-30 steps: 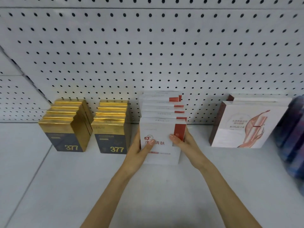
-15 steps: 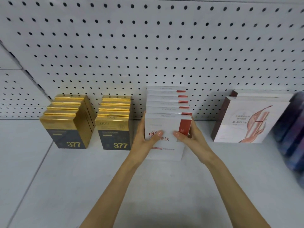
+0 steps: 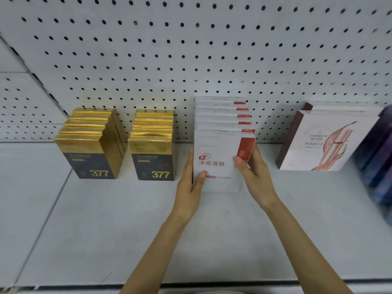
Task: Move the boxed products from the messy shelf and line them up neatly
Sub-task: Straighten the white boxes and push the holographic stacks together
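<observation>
The person stood square to the white shelf [image 3: 84,230], both arms reaching in toward a row of white boxes with red corner panels [image 3: 220,122] filed one behind another back to the pegboard [image 3: 191,49]. The front white box [image 3: 218,164] sat upright at the head of that row, and it was caught between the two hands. The left hand [image 3: 189,187] lay flat along its left edge, fingers straight and together, the thumb resting low on the front face. The right hand [image 3: 254,177] cupped the right edge near the red panel, thumb on the front, fingers wrapped behind out of sight. To my eye this was the squaring-up step: the box was in place and only needed truing against the ones behind. Done well, that would call for even pressure from both sides, since the row behind drifted slightly rightward toward the front. A push from one palm alone would likely skew it. The two rows of gold-topped 377 boxes [image 3: 154,145] stood just to the left, already tidy, and the larger pale boxes [image 3: 326,141] stood well apart on the right, so there was room to work.
</observation>
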Available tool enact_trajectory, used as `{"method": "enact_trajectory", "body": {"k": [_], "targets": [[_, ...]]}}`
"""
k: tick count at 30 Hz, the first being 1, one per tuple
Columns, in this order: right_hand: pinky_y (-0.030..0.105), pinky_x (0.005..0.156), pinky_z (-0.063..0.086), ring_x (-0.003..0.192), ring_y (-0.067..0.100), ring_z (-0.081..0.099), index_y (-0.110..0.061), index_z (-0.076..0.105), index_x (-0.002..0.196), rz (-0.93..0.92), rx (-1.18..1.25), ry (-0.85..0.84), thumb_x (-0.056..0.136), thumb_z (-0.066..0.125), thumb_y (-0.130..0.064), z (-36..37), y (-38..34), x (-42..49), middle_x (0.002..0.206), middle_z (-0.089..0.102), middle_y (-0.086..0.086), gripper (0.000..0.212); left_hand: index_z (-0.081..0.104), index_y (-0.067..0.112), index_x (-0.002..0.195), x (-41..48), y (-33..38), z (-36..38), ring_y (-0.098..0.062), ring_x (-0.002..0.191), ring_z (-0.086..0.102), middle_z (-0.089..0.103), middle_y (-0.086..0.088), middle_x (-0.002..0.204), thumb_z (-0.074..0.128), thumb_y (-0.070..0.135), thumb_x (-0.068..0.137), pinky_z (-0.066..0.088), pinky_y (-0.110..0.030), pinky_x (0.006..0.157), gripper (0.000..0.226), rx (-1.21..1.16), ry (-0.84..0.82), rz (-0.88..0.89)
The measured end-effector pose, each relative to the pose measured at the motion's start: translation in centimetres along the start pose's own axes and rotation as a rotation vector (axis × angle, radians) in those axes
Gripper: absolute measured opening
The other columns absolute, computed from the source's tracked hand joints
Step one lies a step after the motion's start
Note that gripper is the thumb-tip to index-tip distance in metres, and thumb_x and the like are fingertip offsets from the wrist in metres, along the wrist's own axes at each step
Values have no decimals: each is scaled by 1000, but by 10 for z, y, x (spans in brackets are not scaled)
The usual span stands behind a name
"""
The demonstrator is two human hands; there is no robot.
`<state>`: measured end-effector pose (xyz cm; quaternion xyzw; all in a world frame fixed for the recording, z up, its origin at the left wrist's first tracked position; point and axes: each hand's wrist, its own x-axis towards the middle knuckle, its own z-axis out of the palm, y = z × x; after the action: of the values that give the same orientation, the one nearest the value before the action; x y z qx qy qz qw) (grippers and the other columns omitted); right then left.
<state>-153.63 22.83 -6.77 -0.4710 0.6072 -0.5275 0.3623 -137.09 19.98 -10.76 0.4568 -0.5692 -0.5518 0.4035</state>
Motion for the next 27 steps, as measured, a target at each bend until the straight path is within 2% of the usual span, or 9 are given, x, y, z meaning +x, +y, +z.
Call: {"method": "enact_trajectory", "body": {"k": [4, 7, 9, 11, 14, 18, 21, 24, 27], "targets": [[0, 76, 42, 116, -5, 50, -25, 39, 143, 6, -56, 66, 95, 55, -25, 3, -4, 0, 136, 50, -5, 51, 34, 18, 146, 1, 0, 1, -8, 126, 49, 50, 4, 140, 54, 24, 94, 47, -14, 92, 56, -19, 50, 25], [-4, 74, 40, 107, -3, 51, -26, 45, 141, 46, -88, 200, 93, 60, -27, 10, -6, -4, 127, 51, -7, 50, 33, 20, 147, 1, -1, 5, -8, 126, 48, 50, 3, 140, 55, 25, 94, 47, -20, 97, 57, -14, 74, 41], [-1, 80, 42, 110, 5, 54, -25, 48, 140, 45, -79, 253, 92, 61, -28, 14, -5, -7, 126, 56, -5, 50, 31, 23, 148, 0, -2, 7, -9, 127, 48, 48, 3, 141, 55, 29, 94, 48, -27, 99, 59, -22, 72, 34], [5, 88, 45, 112, 12, 57, -24, 51, 138, 45, -84, 254, 93, 60, -27, 14, -6, -9, 124, 61, -3, 46, 28, 26, 149, 0, -1, 8, -10, 129, 46, 45, 4, 144, 54, 34, 92, 47, -30, 100, 63, -23, 60, 36], [30, 100, 48, 113, 13, 59, -28, 50, 138, 78, -132, 211, 94, 57, -31, 9, -9, -10, 123, 64, -7, 45, 21, 30, 151, 1, -1, 6, -6, 135, 37, 37, 8, 149, 53, 29, 95, 42, -34, 107, 64, 28, 34, 52], [39, 99, 49, 114, 12, 58, -32, 45, 141, 114, -173, 180, 96, 53, -35, 5, -13, -11, 127, 61, -11, 46, 12, 29, 152, 2, -1, 0, -8, 140, 29, 28, 7, 154, 48, 28, 97, 34, -40, 113, 66, 131, -28, 74], [37, 98, 50, 109, 6, 60, -30, 50, 138, 115, -167, 253, 95, 57, -30, 9, -10, -20, 125, 63, -11, 44, 14, 27, 152, -1, -6, -5, -11, 140, 30, 30, 5, 154, 48, 25, 98, 33, -41, 114, 64, 196, -65, 39], [37, 95, 52, 97, -2, 62, -25, 64, 125, 166, -177, 352, 92, 61, -32, 18, -3, -30, 107, 69, -17, 34, 19, 26, 152, -7, -9, -9, -8, 129, 41, 40, 4, 149, 46, 23, 100, 36, -36, 111, 59, 214, -87, -10], [17, 83, 52, 90, -2, 64, -23, 67, 118, 180, -184, 372, 93, 60, -31, 23, 0, -32, 95, 70, -18, 27, 17, 26, 152, -8, -5, -11, -3, 115, 46, 49, 3, 141, 44, 23, 100, 39, -25, 103, 58, 220, -107, -21]]}}
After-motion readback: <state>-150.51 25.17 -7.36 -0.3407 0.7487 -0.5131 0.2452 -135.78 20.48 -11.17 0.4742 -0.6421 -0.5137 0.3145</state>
